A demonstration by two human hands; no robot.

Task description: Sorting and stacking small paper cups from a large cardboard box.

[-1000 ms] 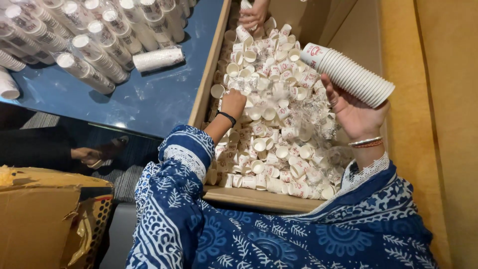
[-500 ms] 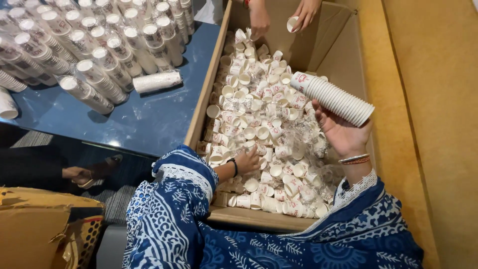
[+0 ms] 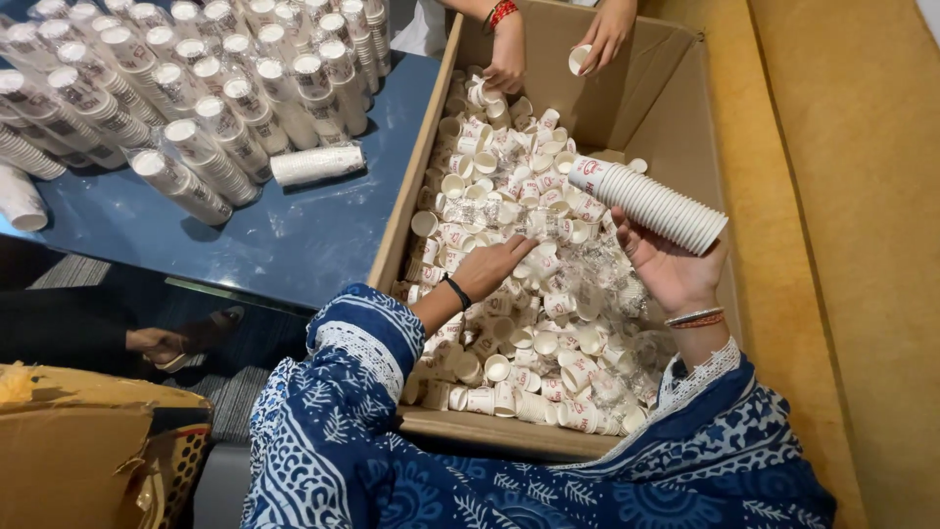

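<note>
Inside the cardboard box (image 3: 627,108), which is set against the right edge of the blue table (image 3: 284,235), a deep layer of loose small paper cups (image 3: 509,323) is spread from the near wall to the far wall. Rows of stacked cups (image 3: 186,108) are stood on the table, well left of the box, and one stack (image 3: 316,164) is laid on its side nearer the box.

Above the right half of the box, a nested stack of cups (image 3: 651,204) is held in the right hand (image 3: 676,269); the palm is turned up and the fingers are curled under the stack. The long axis of the stack is laid crosswise, its open end pointed left toward the box centre.

The left hand (image 3: 494,266) is laid flat on the loose cups near the box centre, fingers extended and close together; whether a cup is pinched cannot be told. This hand is the nearer to the loose cups and lies just left of the open end of the stack.

At the far end of the box, two hands of another person (image 3: 558,49) are seen, one holding a single cup (image 3: 580,59).
</note>
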